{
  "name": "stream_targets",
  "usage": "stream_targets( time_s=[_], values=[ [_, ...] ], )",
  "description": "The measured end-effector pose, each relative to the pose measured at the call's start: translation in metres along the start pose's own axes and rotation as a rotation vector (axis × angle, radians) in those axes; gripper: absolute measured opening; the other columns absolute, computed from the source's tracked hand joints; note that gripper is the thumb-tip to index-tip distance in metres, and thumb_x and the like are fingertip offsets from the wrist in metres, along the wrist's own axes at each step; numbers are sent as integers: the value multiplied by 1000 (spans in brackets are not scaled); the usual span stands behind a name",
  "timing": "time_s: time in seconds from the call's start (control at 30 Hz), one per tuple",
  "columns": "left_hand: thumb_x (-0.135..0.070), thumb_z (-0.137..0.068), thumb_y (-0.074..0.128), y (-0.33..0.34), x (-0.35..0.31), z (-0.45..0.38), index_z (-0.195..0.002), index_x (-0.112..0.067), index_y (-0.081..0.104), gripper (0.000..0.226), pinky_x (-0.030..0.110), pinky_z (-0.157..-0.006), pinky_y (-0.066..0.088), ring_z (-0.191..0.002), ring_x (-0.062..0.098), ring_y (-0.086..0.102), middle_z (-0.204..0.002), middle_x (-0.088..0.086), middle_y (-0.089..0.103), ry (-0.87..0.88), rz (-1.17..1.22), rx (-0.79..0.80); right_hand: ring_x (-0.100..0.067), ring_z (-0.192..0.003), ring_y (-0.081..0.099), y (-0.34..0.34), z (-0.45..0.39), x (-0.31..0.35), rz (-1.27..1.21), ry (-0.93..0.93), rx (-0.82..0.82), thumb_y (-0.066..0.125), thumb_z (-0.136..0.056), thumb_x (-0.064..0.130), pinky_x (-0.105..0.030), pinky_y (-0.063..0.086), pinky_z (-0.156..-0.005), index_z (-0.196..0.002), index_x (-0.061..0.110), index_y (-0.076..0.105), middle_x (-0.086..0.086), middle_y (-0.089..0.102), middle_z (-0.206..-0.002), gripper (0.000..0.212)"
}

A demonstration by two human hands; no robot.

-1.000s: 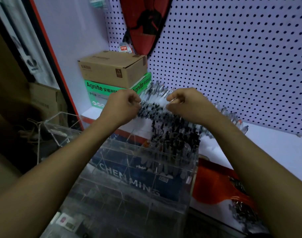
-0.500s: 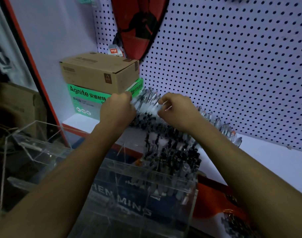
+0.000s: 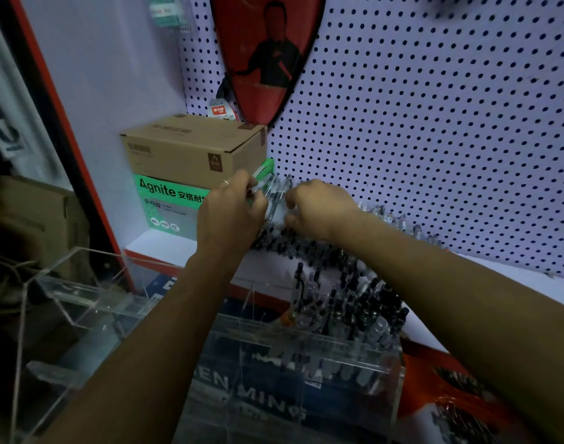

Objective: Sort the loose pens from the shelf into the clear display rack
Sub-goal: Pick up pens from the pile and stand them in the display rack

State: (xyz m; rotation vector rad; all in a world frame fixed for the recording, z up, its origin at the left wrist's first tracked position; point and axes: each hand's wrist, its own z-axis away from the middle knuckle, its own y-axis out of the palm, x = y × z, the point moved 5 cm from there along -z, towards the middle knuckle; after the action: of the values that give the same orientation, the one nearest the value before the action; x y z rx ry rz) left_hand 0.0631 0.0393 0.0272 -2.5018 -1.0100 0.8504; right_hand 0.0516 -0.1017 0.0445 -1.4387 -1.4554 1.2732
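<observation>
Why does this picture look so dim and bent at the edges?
Head view: dim, bluish light; the wide lens bows the pegboard and red frame edge; the top right corner smears with motion blur; the clear display rack shows only faint glints, so the pens inside read murky.

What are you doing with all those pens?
A person is gathering pens from the row on the white shelf by the pegboard. The left hand and right hand both grip a bunch of them. Below, the clear rack already holds many pens on its right side.
</observation>
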Motion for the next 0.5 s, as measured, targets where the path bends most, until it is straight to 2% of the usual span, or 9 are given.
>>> stream_targets(
  time_s=[0.07, 0.17, 0.27, 0.4, 0.47, 0.5],
  values=[
    [-14, -86, 59, -1, 3, -1, -86, -8, 58, 6, 30, -58, 29, -59, 21, 43, -67, 5, 55, -16, 18, -17, -27, -85, 59, -1, 0, -7, -45, 22, -42, 48, -94, 31, -30, 40, -64, -107, 15, 60, -8, 64, -99, 24],
    [-14, -86, 59, 0, 4, -1, -87, -8, 59, 6, 31, -59, 36, -59, 23, 49, -68, 6, 59, -18, 42, -16, -27, -82, 59, -1, 1, -15, -195, 84, -55, 40, -98, 29, -30, 43, -66, -104, 15, 61, -7, 64, -90, 26],
    [-13, -86, 59, 1, 2, -1, -84, -9, 57, 5, 30, -55, 40, -55, 22, 49, -64, 3, 55, 12, 81, 7, -30, -82, 64, 1, 2, -25, -525, 220, -49, 38, -99, 20, -38, 56, -74, -99, 6, 66, -12, 69, -93, 32],
    [-14, -87, 60, 4, -2, 0, -80, -11, 53, 10, 30, -52, 41, -53, 21, 50, -63, 3, 55, 66, 105, 33, -26, -71, 59, -10, 12, -38, -850, 391, -133, 41, -98, 17, -47, 58, -79, -101, -7, 65, -23, 70, -92, 34],
    [-15, -88, 62, 3, -3, 1, -80, -9, 54, 13, 31, -51, 41, -53, 21, 50, -62, 3, 54, 79, 113, 24, -24, -70, 57, -21, 20, -40, -970, 427, -172, 40, -99, 14, -44, 56, -71, -96, -5, 65, -17, 71, -87, 31],
    [-15, -89, 63, 2, -4, 2, -80, -9, 54, 14, 29, -50, 38, -52, 21, 49, -61, 3, 53, 86, 117, 15, -23, -70, 59, -26, 24, -40, -1028, 441, -189, 40, -100, 12, -38, 54, -68, -91, 3, 66, -11, 71, -85, 28]
  ],
)
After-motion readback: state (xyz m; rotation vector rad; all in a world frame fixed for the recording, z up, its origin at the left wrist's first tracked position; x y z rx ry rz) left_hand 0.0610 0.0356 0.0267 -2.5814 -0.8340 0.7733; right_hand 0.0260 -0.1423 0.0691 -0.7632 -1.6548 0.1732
